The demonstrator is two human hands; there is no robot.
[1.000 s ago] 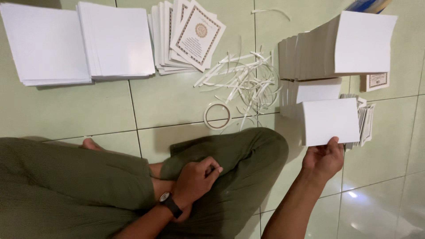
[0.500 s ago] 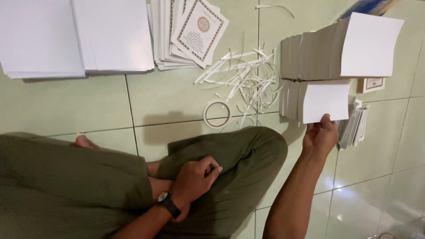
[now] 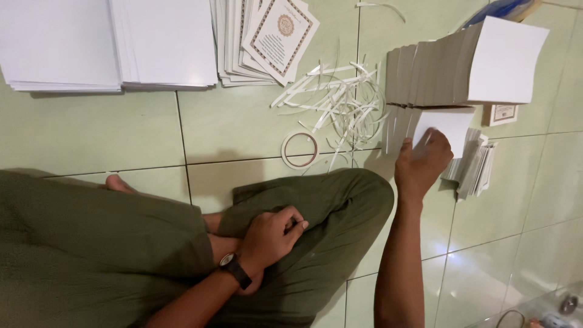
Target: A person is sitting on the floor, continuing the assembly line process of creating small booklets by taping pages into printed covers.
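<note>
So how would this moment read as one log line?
right hand: on white card | left hand: on knee | tape roll: floor

My right hand (image 3: 422,163) presses a white card (image 3: 446,124) onto the lower row of grey-edged booklets (image 3: 404,130) on the tiled floor (image 3: 91,133). My left hand (image 3: 270,234), fingers curled, rests on my crossed leg (image 3: 328,206). A tape roll (image 3: 300,149) lies beside paper strips (image 3: 337,100).

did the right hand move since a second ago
Yes. The right hand has gone forward, away from the knee, carrying its white booklet onto the lower stack of booklets, beside the tape roll.
</note>
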